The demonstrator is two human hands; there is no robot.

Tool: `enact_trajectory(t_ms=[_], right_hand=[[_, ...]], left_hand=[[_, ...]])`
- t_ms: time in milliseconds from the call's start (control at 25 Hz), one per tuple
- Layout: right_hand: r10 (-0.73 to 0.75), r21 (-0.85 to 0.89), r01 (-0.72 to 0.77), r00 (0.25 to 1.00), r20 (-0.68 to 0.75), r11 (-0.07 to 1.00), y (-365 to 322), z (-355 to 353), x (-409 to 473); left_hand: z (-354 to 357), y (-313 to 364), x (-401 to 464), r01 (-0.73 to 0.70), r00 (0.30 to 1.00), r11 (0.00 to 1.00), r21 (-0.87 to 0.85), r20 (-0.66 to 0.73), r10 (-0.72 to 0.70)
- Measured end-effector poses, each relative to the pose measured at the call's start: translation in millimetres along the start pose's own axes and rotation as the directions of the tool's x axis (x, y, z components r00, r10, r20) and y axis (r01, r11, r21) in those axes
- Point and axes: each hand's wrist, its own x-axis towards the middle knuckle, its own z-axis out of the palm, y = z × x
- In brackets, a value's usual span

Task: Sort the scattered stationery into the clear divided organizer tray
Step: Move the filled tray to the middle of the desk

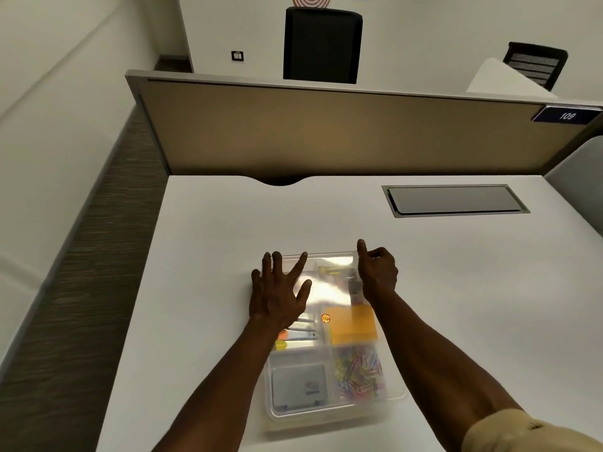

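Seen from the head camera, a clear organizer tray (336,409) is sitting near the front of a white tabletop (424,272), holding paper clips (359,370) and orange sticky notes (354,324). The left hand (277,291) is lying flat, fingers spread, on its lid, while the right hand (377,272) is curling over the far right edge. A tan partition (326,132) is standing behind the tabletop, with a black chair (322,44) beyond.

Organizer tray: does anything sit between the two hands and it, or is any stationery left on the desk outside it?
Nothing visible stands between. The left hand lies spread on the organizer tray at its far left, and the right hand is at its far right corner. No loose stationery shows on the desk; the paper clips already lie in a compartment.
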Motion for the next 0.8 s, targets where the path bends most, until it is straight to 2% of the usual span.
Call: enact_trajectory(t_ms=[320, 400, 440, 520, 600, 680, 800], right_hand=[[0.047, -0.001, -0.047, 0.994, 0.099, 0.999, -2, 2, 14], [0.005, -0.099, 0.003, 0.997, 0.083, 0.995, -9, 3, 8], [-0.083, -0.219, 0.094, 0.995, 0.058, 0.971, -11, 6, 2], [-0.37, -0.445, 0.371, 0.924, 0.093, 0.815, -4, 18, -13], [-0.576, -0.514, 0.626, 0.768, 0.28, 0.586, 6, 26, -22], [-0.602, -0.509, 0.757, 0.644, 0.472, 0.41, 10, 27, -20], [-0.568, -0.51, 0.774, 0.626, 0.534, 0.374, 11, 26, -13]], left_hand=[[-6, 0, 4, -0.015, 0.998, 1.0, -0.011, 0.052, 0.016], [-7, -1, 7, -0.031, 0.997, 0.999, 0.006, 0.071, 0.031], [-8, -1, 8, -0.041, 0.997, 0.999, 0.019, 0.073, 0.039], [-8, -1, 9, -0.042, 0.998, 0.999, 0.019, 0.055, 0.041], [-6, -2, 11, -0.085, 0.996, 0.996, 0.041, 0.004, 0.085], [-3, -4, 13, -0.177, 0.983, 0.981, 0.076, -0.024, 0.18], [2, -8, 17, -0.207, 0.978, 0.977, 0.053, 0.004, 0.207]])
